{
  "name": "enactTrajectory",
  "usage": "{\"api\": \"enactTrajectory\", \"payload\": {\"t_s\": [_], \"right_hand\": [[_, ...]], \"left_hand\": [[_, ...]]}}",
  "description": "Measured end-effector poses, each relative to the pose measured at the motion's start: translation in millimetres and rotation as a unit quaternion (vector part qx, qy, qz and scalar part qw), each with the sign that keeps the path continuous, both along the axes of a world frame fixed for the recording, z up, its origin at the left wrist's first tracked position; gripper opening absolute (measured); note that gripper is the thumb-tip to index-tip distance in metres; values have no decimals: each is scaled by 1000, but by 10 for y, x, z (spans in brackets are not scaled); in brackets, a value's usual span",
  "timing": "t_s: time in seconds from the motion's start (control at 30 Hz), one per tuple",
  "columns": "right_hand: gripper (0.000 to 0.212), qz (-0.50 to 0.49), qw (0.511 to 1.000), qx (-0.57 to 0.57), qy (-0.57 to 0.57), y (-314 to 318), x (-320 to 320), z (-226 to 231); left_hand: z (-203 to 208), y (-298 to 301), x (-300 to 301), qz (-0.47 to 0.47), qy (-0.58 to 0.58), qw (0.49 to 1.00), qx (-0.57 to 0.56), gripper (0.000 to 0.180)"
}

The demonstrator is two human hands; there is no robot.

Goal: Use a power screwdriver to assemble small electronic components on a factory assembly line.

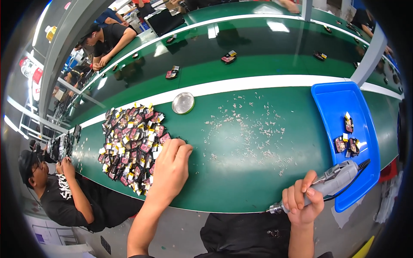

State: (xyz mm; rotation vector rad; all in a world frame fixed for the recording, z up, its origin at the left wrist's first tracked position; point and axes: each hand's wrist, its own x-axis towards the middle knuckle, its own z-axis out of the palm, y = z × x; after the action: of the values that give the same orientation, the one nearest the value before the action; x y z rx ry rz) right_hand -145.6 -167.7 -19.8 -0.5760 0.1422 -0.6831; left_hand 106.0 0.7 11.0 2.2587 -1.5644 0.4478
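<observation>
My right hand [303,198] is wrapped round a grey electric screwdriver [333,178], its metal tip pointing left at the table's front edge and a black cord at its back end. My left hand [171,165] is over the right edge of a heap of small black modules [131,146] with pinkish faces and yellow-white tabs. Its fingers are drawn together; what is between them is mostly hidden, with only a bit of something dark showing past the fingertips. Many tiny silvery screws [247,137] lie scattered on the green tabletop [206,189] between my hands.
A round metal dish [183,103] stands behind the heap. At the right a blue tray [320,103] holds 3 modules [348,122]. Beyond a white rail [258,82], a green conveyor belt [275,64] carries spaced-out modules. A co-worker [64,193] sits close on my left.
</observation>
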Motion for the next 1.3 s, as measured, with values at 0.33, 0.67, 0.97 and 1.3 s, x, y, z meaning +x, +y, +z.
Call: {"api": "enactTrajectory", "payload": {"t_s": [0.33,0.67,0.97,1.3], "right_hand": [[8,-3,1000,4,2,-8,8,-17],[7,-12,1000,12,-4,-13,-56,-7],[8,-4,1000,-4,-16,-32,54,19],[11,-52,993,22,-108,115,170,398]], "left_hand": [[-70,-14,33,-41,-7,997,58,24],[11,-117,-18,-38,60,997,-16,21],[-42,-13,-881,-79,301,939,-148,11],[-259,-15,-1385,-75,639,713,-278,11]]}}
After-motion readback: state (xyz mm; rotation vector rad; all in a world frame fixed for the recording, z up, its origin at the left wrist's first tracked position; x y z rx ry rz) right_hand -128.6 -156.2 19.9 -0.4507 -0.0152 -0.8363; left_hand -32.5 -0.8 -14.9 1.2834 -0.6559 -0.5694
